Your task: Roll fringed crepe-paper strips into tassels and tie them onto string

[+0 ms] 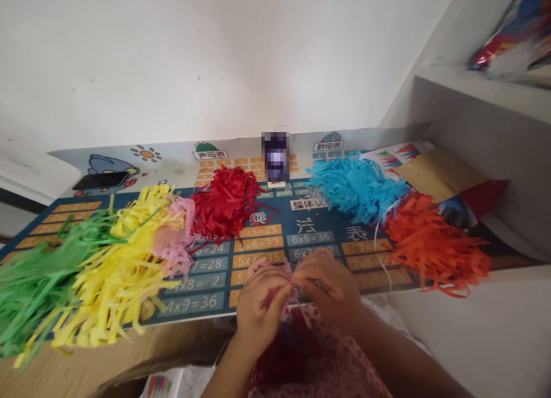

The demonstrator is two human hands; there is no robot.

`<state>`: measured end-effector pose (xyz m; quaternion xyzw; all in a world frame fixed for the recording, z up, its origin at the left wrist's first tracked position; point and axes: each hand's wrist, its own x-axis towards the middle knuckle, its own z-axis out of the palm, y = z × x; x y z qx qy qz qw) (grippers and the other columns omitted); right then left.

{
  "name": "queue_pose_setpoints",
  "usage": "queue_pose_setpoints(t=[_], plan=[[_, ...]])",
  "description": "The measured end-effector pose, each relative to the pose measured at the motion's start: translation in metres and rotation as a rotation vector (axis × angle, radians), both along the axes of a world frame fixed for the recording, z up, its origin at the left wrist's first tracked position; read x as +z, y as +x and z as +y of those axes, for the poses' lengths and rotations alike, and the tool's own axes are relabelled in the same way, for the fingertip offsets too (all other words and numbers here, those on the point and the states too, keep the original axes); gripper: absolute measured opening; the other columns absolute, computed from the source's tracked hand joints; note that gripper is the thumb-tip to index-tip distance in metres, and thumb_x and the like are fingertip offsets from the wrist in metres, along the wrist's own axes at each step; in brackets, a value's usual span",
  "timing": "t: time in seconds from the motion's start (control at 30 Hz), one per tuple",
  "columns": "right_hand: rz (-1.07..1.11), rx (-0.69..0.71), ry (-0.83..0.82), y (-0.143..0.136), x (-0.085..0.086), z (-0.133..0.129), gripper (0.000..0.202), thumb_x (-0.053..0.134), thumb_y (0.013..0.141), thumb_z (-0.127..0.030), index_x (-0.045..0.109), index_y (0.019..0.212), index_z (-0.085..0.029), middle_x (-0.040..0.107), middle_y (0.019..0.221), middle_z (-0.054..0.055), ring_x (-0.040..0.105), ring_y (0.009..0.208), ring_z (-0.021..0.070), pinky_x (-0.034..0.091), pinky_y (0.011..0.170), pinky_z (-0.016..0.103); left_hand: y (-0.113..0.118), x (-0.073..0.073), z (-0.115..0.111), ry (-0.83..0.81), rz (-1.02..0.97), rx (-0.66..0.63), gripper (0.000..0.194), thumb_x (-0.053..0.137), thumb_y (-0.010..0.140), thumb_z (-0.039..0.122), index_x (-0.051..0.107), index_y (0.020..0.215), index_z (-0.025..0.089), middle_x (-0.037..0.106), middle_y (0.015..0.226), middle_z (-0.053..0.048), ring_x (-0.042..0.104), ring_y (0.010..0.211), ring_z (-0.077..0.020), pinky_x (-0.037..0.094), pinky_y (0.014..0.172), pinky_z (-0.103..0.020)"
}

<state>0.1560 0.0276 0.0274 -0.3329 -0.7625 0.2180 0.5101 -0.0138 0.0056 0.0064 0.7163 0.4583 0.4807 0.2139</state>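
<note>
My left hand [263, 300] and my right hand [327, 280] meet at the front edge of the printed mat, fingertips pinched close together. Between them shows pink fringed paper [293, 294], mostly hidden by my fingers; my left hand is closed round it. My right fingertips pinch at its upper part, where a thin strand may run. Beyond my hands lies a red fringed bunch [226, 203]. To the left are a pink bunch [175, 231], a yellow one [116, 271] and a green one [47, 271]. On the right lie a blue bunch [359, 185] and an orange one [434, 243].
A phone [275, 157] stands against the wall at the back centre, and a dark phone [101, 180] lies back left. White string [376, 237] trails near the orange bunch. Brown and red paper [443, 171] sits under the right shelf [486, 93]. White plastic packaging [172, 383] is below the mat.
</note>
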Motion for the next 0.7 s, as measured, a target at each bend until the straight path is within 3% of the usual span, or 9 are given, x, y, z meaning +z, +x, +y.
queue_pose_setpoints(t=[0.2,0.27,0.37,0.47,0.57,0.7], plan=[[0.047,0.096,-0.094,0.005,0.002,0.001,0.011,0.057,0.093,-0.022,0.064,0.085,-0.023,0.071,0.078,-0.001,0.066,0.074,0.0142,0.045,0.078,0.033,0.004,-0.004,-0.004,-0.048,-0.118,0.010,0.010,0.062,0.086,0.022,0.064,0.077,0.022,0.072,0.073,0.000,0.068,0.072,-0.0165,0.049,0.093,-0.039],[0.068,0.137,-0.100,0.006,0.004,-0.001,0.011,0.056,0.094,-0.023,0.064,0.086,-0.022,0.072,0.079,0.000,0.066,0.073,0.0139,0.045,0.077,0.033,0.003,-0.003,-0.005,-0.153,-0.151,0.011,0.006,0.062,0.086,0.025,0.065,0.083,0.021,0.071,0.075,-0.001,0.067,0.072,-0.0169,0.052,0.082,-0.033],[-0.031,0.163,-0.054,0.011,0.007,0.008,0.012,0.056,0.094,-0.025,0.065,0.087,-0.023,0.073,0.079,0.000,0.066,0.075,0.0139,0.047,0.076,0.031,-0.001,0.000,-0.003,-0.374,-0.144,-0.086,0.018,0.056,0.091,0.031,0.066,0.082,0.020,0.066,0.069,0.000,0.061,0.065,-0.0145,0.048,0.067,-0.026],[-0.310,0.003,-0.119,0.021,0.005,0.049,0.016,0.057,0.094,-0.034,0.069,0.092,-0.023,0.074,0.090,0.002,0.067,0.086,0.0165,0.048,0.081,0.030,-0.003,0.000,0.001,-0.508,-0.255,-0.105,0.030,0.054,0.093,0.038,0.062,0.072,0.018,0.063,0.069,-0.001,0.059,0.067,-0.0138,0.045,0.068,-0.025],[-0.796,-0.383,-0.343,0.034,-0.004,0.112,0.026,0.049,0.097,-0.032,0.066,0.114,-0.022,0.070,0.113,0.006,0.062,0.105,0.0190,0.047,0.088,0.029,-0.001,-0.005,0.003,-0.616,-0.533,-0.110,0.031,0.054,0.093,0.044,0.056,0.075,0.019,0.061,0.066,0.001,0.056,0.063,-0.0125,0.045,0.069,-0.025],[-0.964,-0.507,-0.423,0.044,-0.023,0.172,0.028,0.047,0.096,-0.024,0.067,0.111,-0.012,0.065,0.118,0.017,0.061,0.108,0.0257,0.047,0.087,0.032,0.005,-0.014,-0.001,-0.731,-0.791,-0.191,0.032,0.057,0.089,0.049,0.051,0.080,0.020,0.040,0.049,0.009,0.035,0.043,-0.0073,0.036,0.052,-0.021]])
